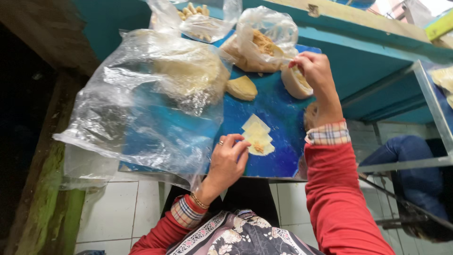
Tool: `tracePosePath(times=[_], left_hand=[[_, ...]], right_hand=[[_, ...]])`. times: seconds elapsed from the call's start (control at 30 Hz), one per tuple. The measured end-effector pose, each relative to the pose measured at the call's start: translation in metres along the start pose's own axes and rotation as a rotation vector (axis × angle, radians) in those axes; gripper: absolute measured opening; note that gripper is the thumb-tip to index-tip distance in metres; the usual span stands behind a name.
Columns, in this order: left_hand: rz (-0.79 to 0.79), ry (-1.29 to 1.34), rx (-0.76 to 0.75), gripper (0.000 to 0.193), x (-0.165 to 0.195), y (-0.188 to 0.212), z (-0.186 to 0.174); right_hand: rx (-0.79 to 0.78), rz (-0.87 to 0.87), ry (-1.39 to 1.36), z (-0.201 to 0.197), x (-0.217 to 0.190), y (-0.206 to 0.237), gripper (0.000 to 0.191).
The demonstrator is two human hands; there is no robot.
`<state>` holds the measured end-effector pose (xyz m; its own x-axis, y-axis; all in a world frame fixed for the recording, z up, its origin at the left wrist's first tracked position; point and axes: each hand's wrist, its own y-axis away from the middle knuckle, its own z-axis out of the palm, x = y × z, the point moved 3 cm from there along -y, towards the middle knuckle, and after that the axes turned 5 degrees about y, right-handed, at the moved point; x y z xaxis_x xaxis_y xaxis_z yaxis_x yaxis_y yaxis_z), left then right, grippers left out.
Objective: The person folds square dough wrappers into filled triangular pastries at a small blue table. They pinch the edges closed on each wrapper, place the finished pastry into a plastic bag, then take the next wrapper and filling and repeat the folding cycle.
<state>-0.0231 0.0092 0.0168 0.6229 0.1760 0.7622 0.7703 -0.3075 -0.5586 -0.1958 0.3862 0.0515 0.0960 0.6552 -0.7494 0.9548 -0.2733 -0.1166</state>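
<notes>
patterned cloth and red sleeves with checked cuffs are seen lowest in view. just beyond them the left hand (227, 160) is laid on the blue table (278, 113), its fingertips pinching the near edge of the overlapped pale dough wrappers (257, 134), which lie flat near the table's front edge with a small dab of brownish filling (259, 147) on them. the right hand (315, 75) is raised over the small bowl of filling (296, 84) further back, fingers closed on a pinch of it. for a tidy fold, the wrappers are best kept pinned flat and the filling kept small and central. beside the bowl lie a folded dumpling (241, 88), a clear bag of filling (260, 43) and a large crumpled plastic bag (141, 104) holding more dough.
</notes>
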Motion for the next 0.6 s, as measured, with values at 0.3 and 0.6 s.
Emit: tracePosePath(times=[0.3, 0.6], left_hand=[[-0.049, -0.241, 0.037, 0.015, 0.0, 0.003, 0.002], [-0.044, -0.345, -0.011, 0.017, -0.003, 0.001, 0.011]], right_hand=[[0.388, -0.801, 1.163, 0.087, -0.113, -0.033, 0.05], [0.107, -0.161, 0.437, 0.047, -0.091, 0.239, 0.012]])
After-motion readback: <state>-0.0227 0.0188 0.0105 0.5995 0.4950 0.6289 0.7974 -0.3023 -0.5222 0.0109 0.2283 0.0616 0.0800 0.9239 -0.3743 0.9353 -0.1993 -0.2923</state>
